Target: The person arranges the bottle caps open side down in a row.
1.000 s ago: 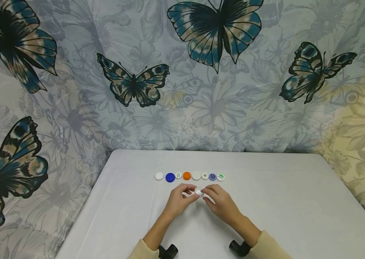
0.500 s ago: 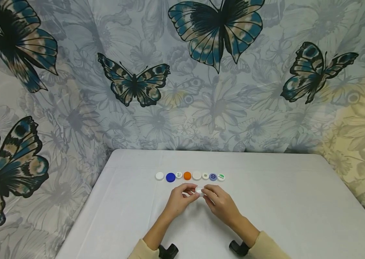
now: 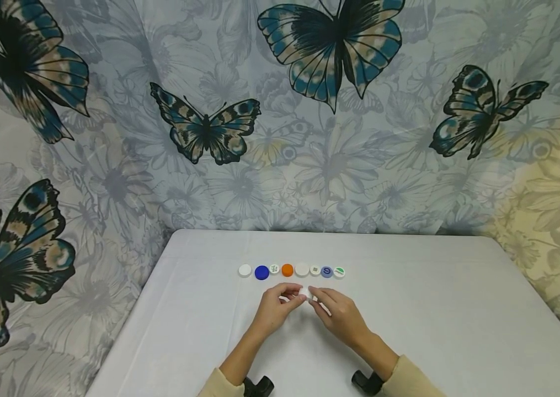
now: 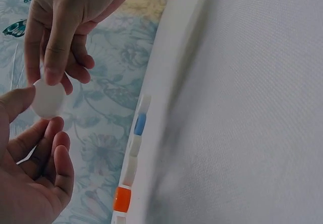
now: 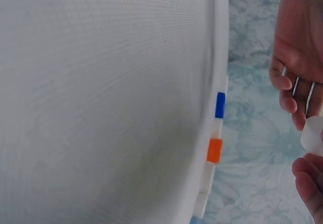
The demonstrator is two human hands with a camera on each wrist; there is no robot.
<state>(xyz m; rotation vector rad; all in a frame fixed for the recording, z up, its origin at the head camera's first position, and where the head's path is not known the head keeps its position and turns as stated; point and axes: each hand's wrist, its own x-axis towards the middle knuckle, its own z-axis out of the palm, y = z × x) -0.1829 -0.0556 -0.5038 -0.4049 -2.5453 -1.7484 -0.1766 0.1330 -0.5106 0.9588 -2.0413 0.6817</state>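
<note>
A white bottle cap (image 3: 306, 294) is held between both hands above the table, with its flat round face toward the left wrist view. My left hand (image 3: 276, 309) pinches its edge between thumb and fingertips. From the other side, my right hand (image 3: 341, 312) pinches it, the thumb lying on its rim in the left wrist view. Just beyond the hands stands a row of caps: a white cap (image 3: 244, 270), a blue cap (image 3: 261, 272), an orange cap (image 3: 287, 269), a lilac-blue cap (image 3: 326, 272), a white cap with a green mark (image 3: 339, 272), and other white ones.
The row rests on a table (image 3: 433, 309) covered in white cloth. Behind the far table edge hangs a patterned cloth with butterflies (image 3: 205, 129). Black camera mounts (image 3: 259, 386) sit at both wrists, below beige sleeves.
The white cap between the hands has been turned: its ringed inner side showed earlier, and now a plain white surface shows. The right fingers have shifted slightly; the row has not moved.
</note>
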